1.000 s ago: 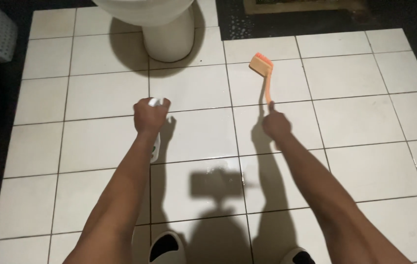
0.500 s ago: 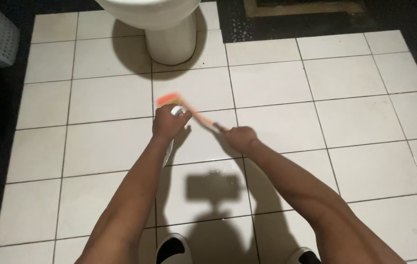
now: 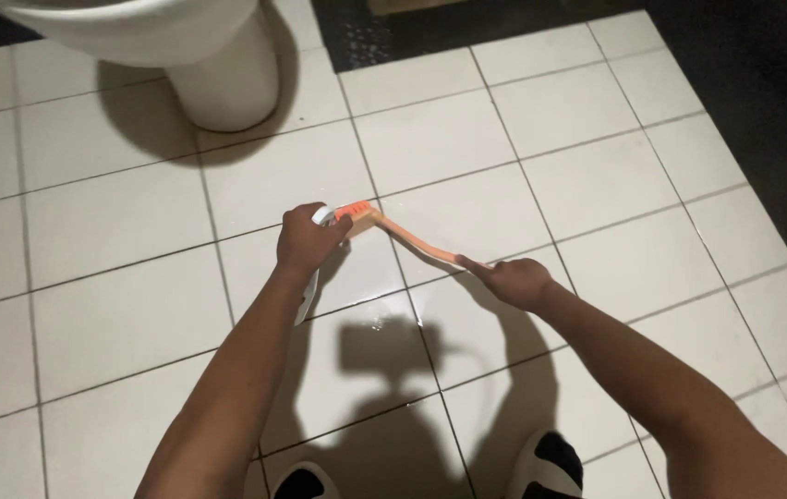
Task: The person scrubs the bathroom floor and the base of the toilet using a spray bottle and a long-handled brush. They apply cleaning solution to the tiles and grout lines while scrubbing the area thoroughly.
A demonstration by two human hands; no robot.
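My left hand (image 3: 308, 239) is closed around a white spray bottle (image 3: 310, 282), whose nozzle sits right beside the head of an orange long-handled brush (image 3: 363, 216). My right hand (image 3: 518, 280) grips the end of the brush's handle (image 3: 423, 245). The brush head is low over a white tiled floor (image 3: 116, 222), just right of my left fist. Most of the bottle is hidden behind my left hand and forearm.
A white toilet base (image 3: 223, 79) stands at the upper left. A dark mat (image 3: 430, 28) lies at the top, and a dark area (image 3: 772, 111) runs along the right edge. My feet in black-and-white slippers (image 3: 550, 467) are at the bottom. A wet sheen shows on the tiles near the brush.
The brush swung from the right side across to the bottle's nozzle in front of my left hand. The view has shifted, so the toilet now sits further left.
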